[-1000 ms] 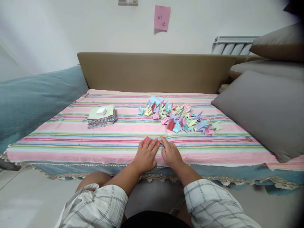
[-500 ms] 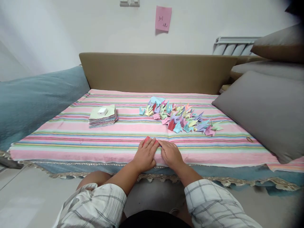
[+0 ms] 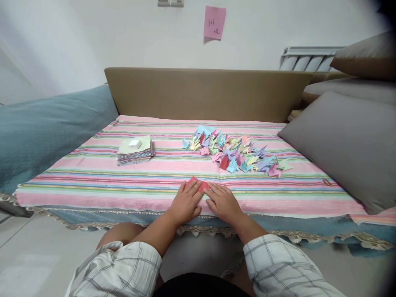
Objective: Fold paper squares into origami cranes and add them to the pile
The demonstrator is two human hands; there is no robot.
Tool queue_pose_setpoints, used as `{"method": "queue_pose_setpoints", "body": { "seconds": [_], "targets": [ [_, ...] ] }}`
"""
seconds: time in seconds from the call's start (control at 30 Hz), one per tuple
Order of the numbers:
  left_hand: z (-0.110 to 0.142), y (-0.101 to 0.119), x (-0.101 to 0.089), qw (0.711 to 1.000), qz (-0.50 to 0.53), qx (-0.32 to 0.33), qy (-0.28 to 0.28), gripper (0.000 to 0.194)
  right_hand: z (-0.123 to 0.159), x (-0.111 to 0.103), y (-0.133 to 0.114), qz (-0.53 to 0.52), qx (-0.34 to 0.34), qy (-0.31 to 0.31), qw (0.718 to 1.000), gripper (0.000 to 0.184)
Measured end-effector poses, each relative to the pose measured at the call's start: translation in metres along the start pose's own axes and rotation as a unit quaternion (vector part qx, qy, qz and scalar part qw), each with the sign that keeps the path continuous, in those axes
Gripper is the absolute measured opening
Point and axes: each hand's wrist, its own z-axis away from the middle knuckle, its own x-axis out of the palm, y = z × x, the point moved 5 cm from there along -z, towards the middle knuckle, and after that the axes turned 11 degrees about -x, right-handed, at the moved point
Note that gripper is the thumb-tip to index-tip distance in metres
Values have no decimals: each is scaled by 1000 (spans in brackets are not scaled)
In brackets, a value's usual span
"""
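A piece of red paper (image 3: 202, 186) lies on the striped cloth near the front edge, partly hidden under my fingers. My left hand (image 3: 186, 202) rests on its left part with fingers stretched out and flat. On the paper's right side, the fingertips of my right hand (image 3: 224, 202) press down, the fingers extended and the palm low over the cloth. Beyond my hands spreads a pile of folded paper cranes (image 3: 229, 153) in several colours. How the red paper is folded beneath my fingers cannot be made out fully.
To the left, a stack of paper squares (image 3: 135, 156) carries a small white box (image 3: 135, 144). A grey cushion (image 3: 346, 144) leans at the right, with a small brown loop (image 3: 327, 182) beside it. The striped cloth (image 3: 93, 173) covers the seat before a brown backrest (image 3: 201, 95).
My hands have moved slightly apart, my left one a little leftward. More of the red paper shows between them, and my right fingers now lie flatter on its right side.
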Motion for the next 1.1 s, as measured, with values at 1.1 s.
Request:
{"method": "queue_pose_setpoints", "body": {
  "seconds": [1.1],
  "targets": [
    [4,-15,0,999,21,-20,-19,64,2,2,-2,20,-20,9,1000,41]
  ]
}}
